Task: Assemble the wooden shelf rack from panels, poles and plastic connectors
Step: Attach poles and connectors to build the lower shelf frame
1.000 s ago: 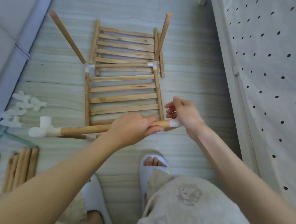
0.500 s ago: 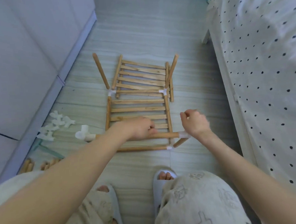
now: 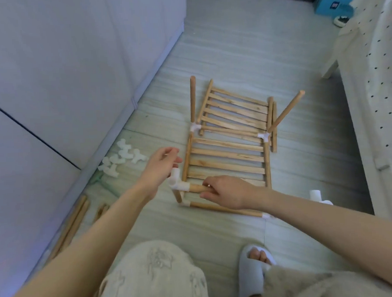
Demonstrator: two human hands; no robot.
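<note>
Poles (image 3: pixel 68 225) of wood lie loose on the floor (image 3: pixel 241 43) at your far left, along the base of the pale cabinet (image 3: pixel 61 64), and a little further up a small heap of white connectors (image 3: pixel 123 158) lies near the same base. Your left hand (image 3: pixel 160 166) is next, with its fingers loosely spread and gripping nothing; it is just beside the top of a white corner connector (image 3: pixel 177 182), and I cannot tell if it touches it. This connector joins a short pole (image 3: pixel 177 196) going down and a horizontal pole (image 3: pixel 196 188). Your right hand (image 3: pixel 227 192) has its fingers curled around that horizontal pole, just beside the connector. Below the hand another pole (image 3: pixel 225 209) lies on the floor with white connectors at both ends. Beyond your hands the slatted panel (image 3: pixel 227 155) lies flat on the floor, and a second slatted panel (image 3: pixel 236 110) lies partly under its far edge. Two poles stand up from the far corner connectors, the left pole (image 3: pixel 193 98) almost upright and the right pole (image 3: pixel 286 110) tilted to the right. One more white connector (image 3: pixel 318 196) is seen near your right forearm. The bed (image 3: pixel 380 93) with dotted sheet is at your right.
</note>
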